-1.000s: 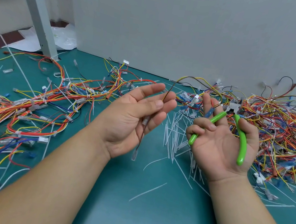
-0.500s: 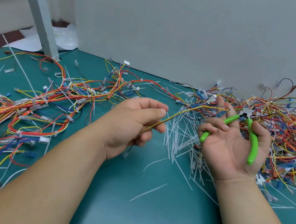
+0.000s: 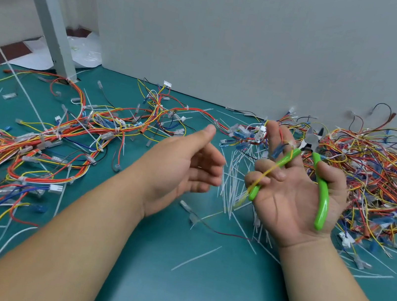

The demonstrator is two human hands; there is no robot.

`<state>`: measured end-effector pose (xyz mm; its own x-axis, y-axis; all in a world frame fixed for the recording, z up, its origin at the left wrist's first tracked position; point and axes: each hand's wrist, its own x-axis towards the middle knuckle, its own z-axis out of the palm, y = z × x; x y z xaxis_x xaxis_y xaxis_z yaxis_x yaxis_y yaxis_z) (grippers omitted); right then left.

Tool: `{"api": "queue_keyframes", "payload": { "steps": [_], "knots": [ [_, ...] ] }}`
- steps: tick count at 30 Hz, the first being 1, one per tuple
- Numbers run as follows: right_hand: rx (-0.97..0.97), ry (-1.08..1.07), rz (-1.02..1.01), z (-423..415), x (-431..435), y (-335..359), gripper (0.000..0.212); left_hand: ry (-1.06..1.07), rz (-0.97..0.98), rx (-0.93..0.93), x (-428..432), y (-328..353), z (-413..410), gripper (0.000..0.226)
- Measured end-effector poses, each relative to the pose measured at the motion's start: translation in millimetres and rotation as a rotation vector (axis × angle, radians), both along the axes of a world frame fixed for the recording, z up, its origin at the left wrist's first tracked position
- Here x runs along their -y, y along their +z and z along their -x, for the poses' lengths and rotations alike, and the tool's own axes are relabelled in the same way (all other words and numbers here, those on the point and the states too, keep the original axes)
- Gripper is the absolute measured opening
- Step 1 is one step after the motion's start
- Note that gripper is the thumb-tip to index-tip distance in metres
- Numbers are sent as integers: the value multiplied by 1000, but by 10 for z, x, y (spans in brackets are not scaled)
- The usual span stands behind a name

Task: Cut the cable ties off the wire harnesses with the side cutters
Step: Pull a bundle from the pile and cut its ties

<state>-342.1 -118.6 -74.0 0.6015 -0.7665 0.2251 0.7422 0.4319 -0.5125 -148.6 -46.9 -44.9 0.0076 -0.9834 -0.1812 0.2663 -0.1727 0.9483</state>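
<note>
The right hand [image 3: 296, 199] grips the cutters [image 3: 322, 196] palm up with a yellow wire [image 3: 268, 170] across its fingers, the left hand [image 3: 178, 170] is relaxed and holds nothing, many cut ties [image 3: 233, 179] lie between them, and the harnesses [image 3: 46, 136] at left show ties on them, so I judge much remains

The yellow wire [image 3: 268, 173] blurs out below the right hand [image 3: 293, 201]

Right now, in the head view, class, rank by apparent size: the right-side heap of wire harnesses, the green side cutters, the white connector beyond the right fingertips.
1. heap of wire harnesses
2. side cutters, though held nearer the camera, which flatters them
3. white connector, clearly smallest
</note>
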Motion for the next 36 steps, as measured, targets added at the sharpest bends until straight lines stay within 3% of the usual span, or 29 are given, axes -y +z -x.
{"api": "queue_keyframes", "payload": {
  "steps": [2, 7, 13, 18, 22, 27, 31, 36],
  "knots": [
    [20, 39, 6, -21, -10, -1, 78, 99, -38, 31, 29, -42, -21, 40],
    [64, 63, 1, 6, 0, -20, 77, 106, -67, 65, 51, -89, -22, 36],
    [-32, 202, 137, -39, -68, 42, 79, 51, -145, -134, 61, -86, 29, 63],
    [-251, 333, 330, -66, -132, -18, 82, -113, -42, -204, 26, -58, 22, 36],
    [-428, 298, 370, -82, -142, -54, 93, 5, 2, -258, 38, -61, -20, 16],
    [-506, 174, 308, -150, -145, -99, 95, 239, 99, -246, 91, -68, -12, 23],
    [-424, 108, 213, -151, -116, -92, 93, 357, 129, -135, 107, -92, -7, 27],
    [-372, 87, 191, -134, -99, -68, 92, 325, 144, 159, 108, -169, 25, 31]
  ]
}}
